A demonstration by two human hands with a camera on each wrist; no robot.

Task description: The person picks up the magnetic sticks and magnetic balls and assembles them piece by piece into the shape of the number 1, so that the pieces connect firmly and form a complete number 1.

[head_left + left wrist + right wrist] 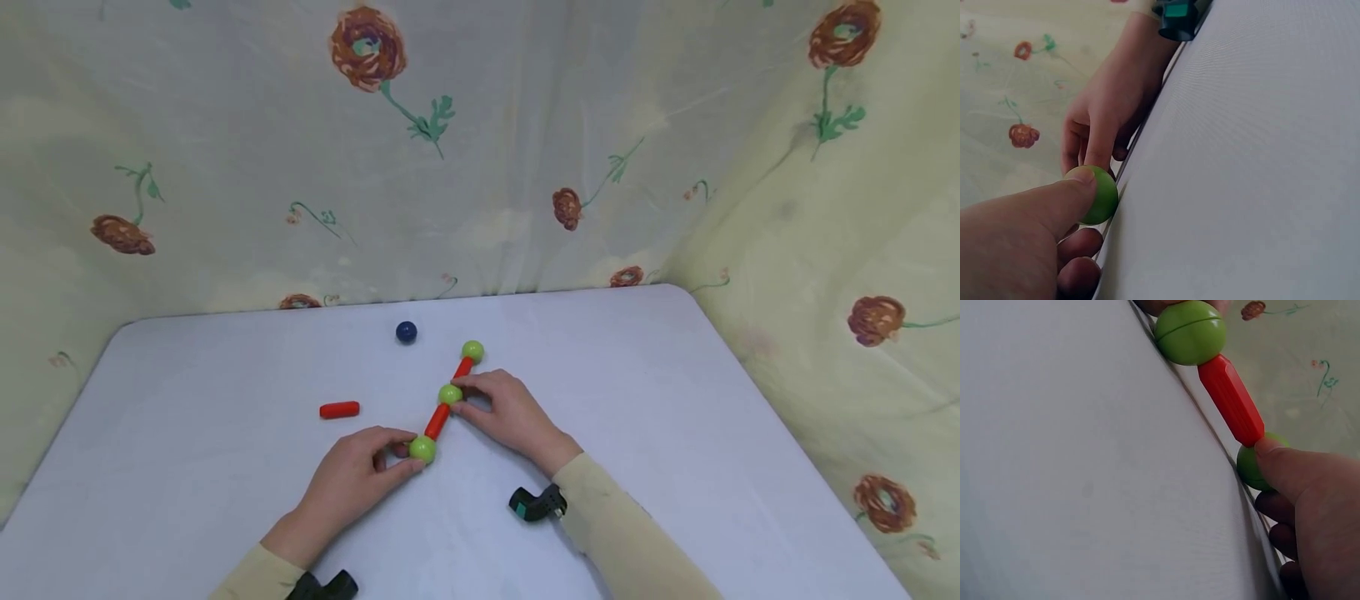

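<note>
A straight chain of green balls and red rods lies slantwise on the table. Its near green ball (423, 450) is pinched between the thumb and fingers of my left hand (358, 477). With thumb and forefinger, my right hand (510, 415) grips the middle green ball (450, 394). One red rod (437, 422) joins these two balls; in the right wrist view this rod (1231, 400) shows its flat-sided shape. A second red rod (463, 367), partly covered by my right fingers, leads to the far green ball (472, 351).
Left of the chain lies a loose red rod (340, 410). A dark blue ball (407, 332) sits near the back edge of the white table (615, 367). Flower-patterned cloth (495, 167) hangs behind the table and along its right side. Each wrist wears a black camera (537, 504).
</note>
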